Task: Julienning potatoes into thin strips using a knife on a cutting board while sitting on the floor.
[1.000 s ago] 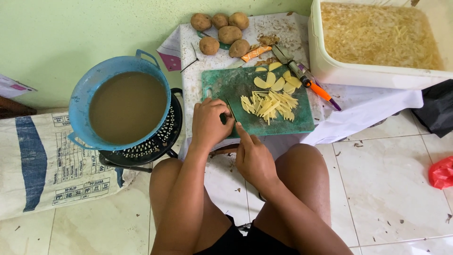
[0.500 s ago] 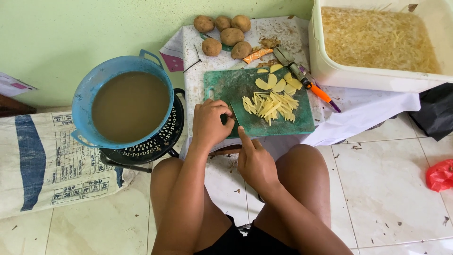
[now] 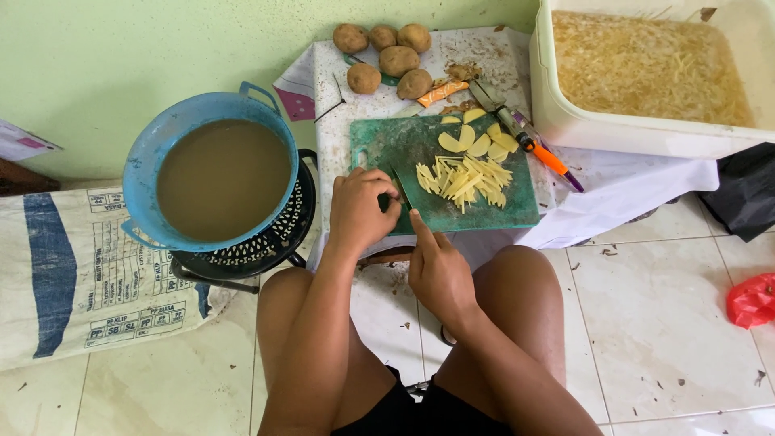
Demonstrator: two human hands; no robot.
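A green cutting board [image 3: 517, 211] lies on a white-covered low stand, with pale potato strips [image 3: 464, 179] and rounded potato slices [image 3: 468, 141] on it. My left hand [image 3: 362, 208] rests at the board's near left corner with its fingers curled down; whatever is under them is hidden. My right hand [image 3: 438, 270] sits just below the board's front edge, its forefinger stretched forward, gripping a knife [image 3: 401, 187]. The thin blade stands right beside my left fingertips.
Whole potatoes [image 3: 391, 58] lie at the back of the stand. A second knife with an orange handle [image 3: 529, 144] lies right of the board. A white tub [image 3: 565, 121] holds cut strips. A blue basin [image 3: 141, 211] of brown water sits on a black colander. A printed sack [image 3: 73, 266] and a red bag [image 3: 751, 300] lie on the floor.
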